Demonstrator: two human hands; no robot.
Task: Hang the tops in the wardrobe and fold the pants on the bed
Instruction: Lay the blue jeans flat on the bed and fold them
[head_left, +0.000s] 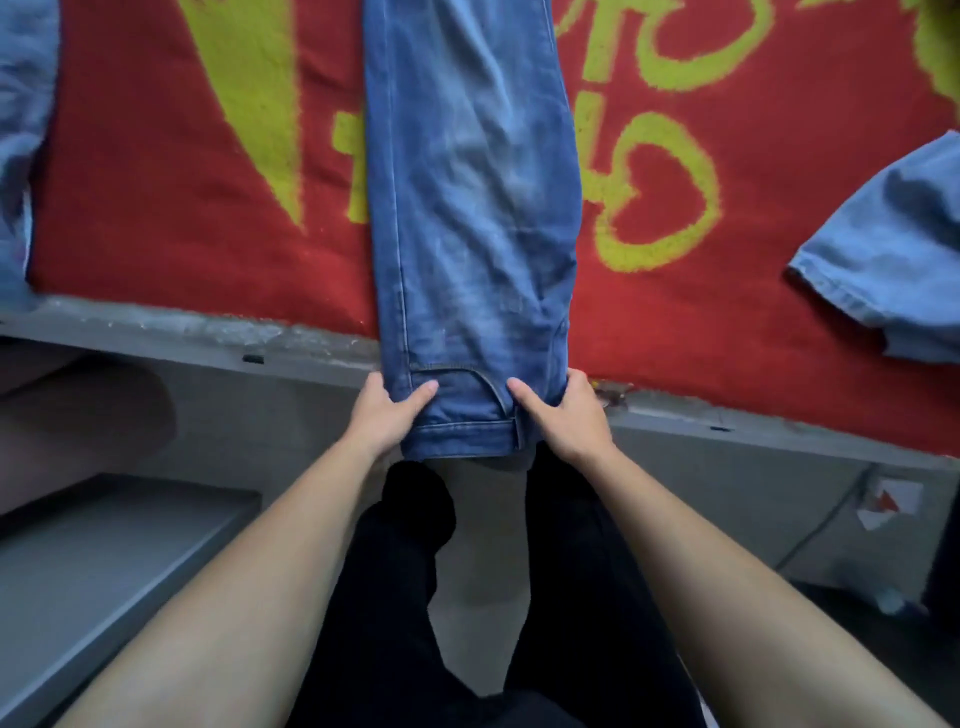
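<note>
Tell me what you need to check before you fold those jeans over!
1. Left hand grips the jeans at a waist corner: ok.
2. Right hand grips the other corner: ok.
3. Legs stacked and straight on the blanket: ok.
4. Cloth smooth: not ok, creases mid-leg.
5. Hems lined up: cannot tell, out of view.
6. Left denim piece and right denim piece lie apart from the jeans: ok.
</note>
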